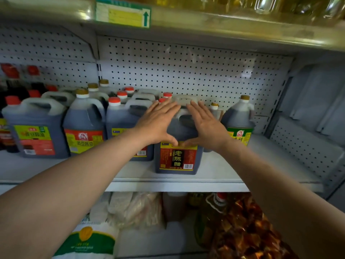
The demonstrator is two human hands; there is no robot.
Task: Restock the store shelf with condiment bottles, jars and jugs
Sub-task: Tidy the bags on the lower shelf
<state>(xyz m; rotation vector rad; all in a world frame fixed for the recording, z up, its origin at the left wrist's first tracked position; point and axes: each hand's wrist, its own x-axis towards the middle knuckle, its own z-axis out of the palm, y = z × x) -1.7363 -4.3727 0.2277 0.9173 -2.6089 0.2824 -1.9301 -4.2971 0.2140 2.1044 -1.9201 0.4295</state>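
A dark vinegar jug (pixel 177 159) with a red and black label stands near the front edge of the white shelf (pixel 214 171). Both my hands lie flat against its upper front, fingers spread. My left hand (pixel 158 122) covers the jug's left shoulder and my right hand (pixel 205 124) covers the right shoulder, thumbs nearly meeting above the label. Neither hand wraps the handle (pixel 183 101). To the right stands a gold-capped vinegar jug (pixel 240 118) with a green and yellow label. To the left stand several dark soy sauce jugs (pixel 84 126) with red or gold caps.
A pegboard back wall (pixel 186 71) closes the shelf. Bare shelf lies to the right of the gold-capped jug. The upper shelf (pixel 205 21) carries a price tag and oil bottles. Below are white bags (pixel 89 240), clear packets and a bag of reddish goods (pixel 246 230).
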